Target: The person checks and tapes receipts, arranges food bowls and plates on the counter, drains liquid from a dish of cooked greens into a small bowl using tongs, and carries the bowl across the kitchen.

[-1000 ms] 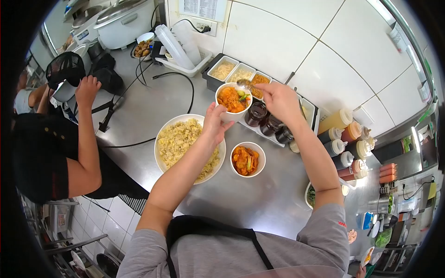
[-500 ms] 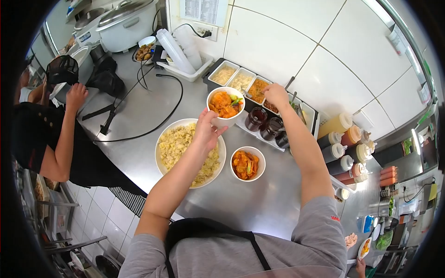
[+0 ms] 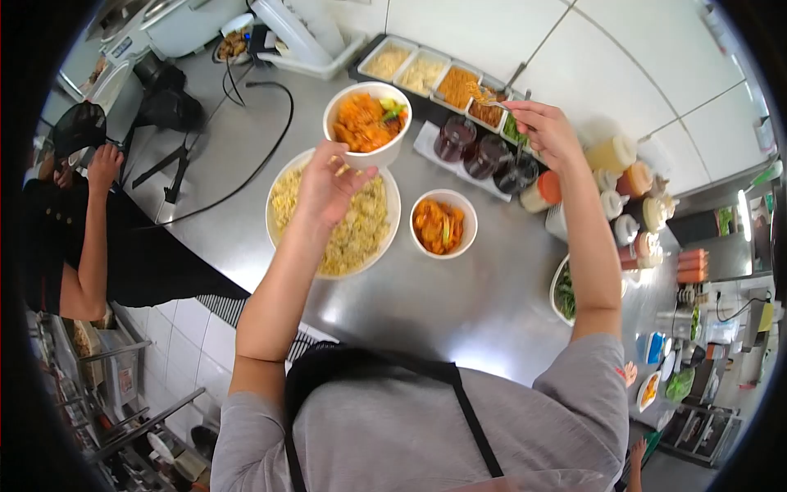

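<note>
My left hand (image 3: 332, 184) grips a white paper bowl (image 3: 366, 129) from below, lifted above the counter. Orange saucy pieces and some green vegetable fill it. My right hand (image 3: 545, 131) pinches the handle of a small metal spoon (image 3: 490, 100) loaded with orange-brown shreds, raised over the topping trays. Under that spoon is a tray of reddish-brown topping (image 3: 485, 113), beside one of orange shreds (image 3: 456, 85). A large bowl of yellow fried rice (image 3: 361, 234) stands below my left hand, partly hidden by my forearm. To its right sits a second paper bowl (image 3: 443, 224) with orange saucy food.
Dark sauce jars (image 3: 487, 156) stand in front of the trays, and several squeeze bottles (image 3: 635, 180) at the right. A bowl of greens (image 3: 565, 291) is by my right forearm. A black cable (image 3: 275, 156) crosses the counter. At the left stands a co-worker (image 3: 70, 230) in black.
My right hand has risen from the topping trays and moved right, bringing up a spoon with orange-brown shreds. The bowl in my left hand appears higher and further left as the view shifted.
</note>
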Available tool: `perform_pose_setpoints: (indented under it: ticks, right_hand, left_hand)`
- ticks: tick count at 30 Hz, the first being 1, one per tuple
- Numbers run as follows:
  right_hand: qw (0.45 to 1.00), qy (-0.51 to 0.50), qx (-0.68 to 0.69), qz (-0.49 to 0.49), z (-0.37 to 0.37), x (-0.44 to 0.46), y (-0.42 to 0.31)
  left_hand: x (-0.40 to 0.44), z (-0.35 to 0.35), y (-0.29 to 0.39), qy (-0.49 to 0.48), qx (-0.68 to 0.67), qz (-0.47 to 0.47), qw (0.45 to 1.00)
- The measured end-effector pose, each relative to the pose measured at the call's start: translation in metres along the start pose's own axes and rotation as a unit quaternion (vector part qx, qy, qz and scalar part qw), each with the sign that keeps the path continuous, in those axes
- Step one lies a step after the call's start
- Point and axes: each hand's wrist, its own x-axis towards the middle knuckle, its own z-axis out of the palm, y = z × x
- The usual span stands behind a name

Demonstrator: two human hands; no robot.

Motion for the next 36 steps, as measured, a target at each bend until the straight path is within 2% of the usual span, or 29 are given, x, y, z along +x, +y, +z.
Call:
perform_pose_setpoints:
  ticks: [3, 5, 6, 7, 8, 9, 11, 12, 15, 16, 17, 20, 22, 23, 25, 26, 28, 30, 32, 34, 36]
  right_hand:
    - [0.999, -0.032, -0.021, 0.024, 0.005, -0.054, 0.015]
    - [0.983, -0.032, -0.135, -0.122, 0.015, -0.081, 0.039]
    - [0.983, -0.033, -0.135, -0.119, 0.023, -0.096, 0.049]
    - [0.94, 0.001, -0.273, -0.206, 0.032, -0.112, 0.057]
    - [0.868, 0.036, -0.402, -0.288, 0.04, -0.122, 0.063]
    - [0.869, 0.036, -0.402, -0.287, 0.047, -0.128, 0.066]
    - [0.791, 0.06, -0.509, -0.335, 0.056, -0.133, 0.068]
    - [0.79, 0.061, -0.509, -0.335, 0.053, -0.13, 0.066]
    - [0.912, 0.068, -0.319, -0.25, 0.038, -0.097, 0.049]
    - [0.942, 0.063, -0.255, -0.211, 0.033, -0.08, 0.04]
    - [0.951, 0.06, -0.254, -0.164, 0.025, -0.059, 0.034]
    - [0.933, 0.125, -0.303, -0.152, 0.019, 0.019, 0.028]
    - [0.838, 0.17, -0.459, -0.242, 0.025, 0.072, 0.035]
    - [0.837, 0.17, -0.458, -0.244, 0.031, 0.09, 0.027]
    - [0.778, 0.085, -0.606, -0.144, 0.051, 0.099, 0.021]
    - [0.782, 0.083, -0.602, -0.138, 0.056, 0.092, 0.028]
    - [0.768, 0.24, -0.487, -0.339, 0.068, 0.038, 0.019]
    - [0.893, 0.081, -0.402, -0.182, 0.076, -0.036, 0.009]
    - [0.897, -0.009, -0.42, -0.139, 0.082, -0.08, 0.036]
    - [0.853, -0.039, -0.486, -0.183, 0.099, -0.099, 0.061]
    - [0.834, -0.035, -0.545, -0.078, 0.119, -0.112, 0.064]
  left_hand:
    - [-0.021, -0.011, 0.014, -0.005, -0.026, -0.002, 1.0]
    - [-0.037, -0.018, 0.019, -0.047, -0.032, 0.02, 0.998]
    - [-0.043, -0.022, 0.021, -0.042, -0.02, 0.029, 0.999]
    - [-0.048, -0.024, 0.022, -0.041, -0.02, 0.028, 0.999]
    - [-0.053, -0.027, 0.022, -0.05, -0.029, 0.029, 0.998]
    - [-0.058, -0.028, 0.023, -0.06, -0.038, 0.029, 0.997]
    - [-0.068, -0.031, 0.024, -0.059, -0.035, 0.033, 0.997]
    - [-0.073, -0.033, 0.024, -0.058, -0.031, 0.037, 0.997]
    - [-0.088, -0.044, 0.027, -0.059, -0.043, 0.032, 0.997]
    - [-0.092, -0.048, 0.027, -0.054, -0.048, 0.032, 0.997]
    - [-0.096, -0.052, 0.027, -0.061, -0.05, 0.036, 0.996]
    - [-0.105, -0.061, 0.026, -0.073, -0.061, 0.036, 0.995]
    - [-0.114, -0.063, 0.026, -0.059, -0.05, 0.047, 0.996]
    - [-0.119, -0.065, 0.025, -0.038, -0.039, 0.048, 0.997]
    - [-0.127, -0.073, 0.024, -0.039, -0.036, 0.043, 0.998]
    - [-0.133, -0.076, 0.024, -0.04, -0.043, 0.05, 0.997]
    - [-0.143, -0.087, 0.025, -0.04, -0.045, 0.045, 0.997]
    - [-0.153, -0.1, 0.023, -0.031, -0.067, 0.049, 0.996]
    - [-0.162, -0.112, 0.021, -0.031, -0.064, 0.033, 0.997]
    - [-0.166, -0.119, 0.017, -0.04, -0.064, 0.014, 0.997]
    - [-0.168, -0.12, 0.009, -0.06, -0.061, -0.015, 0.996]
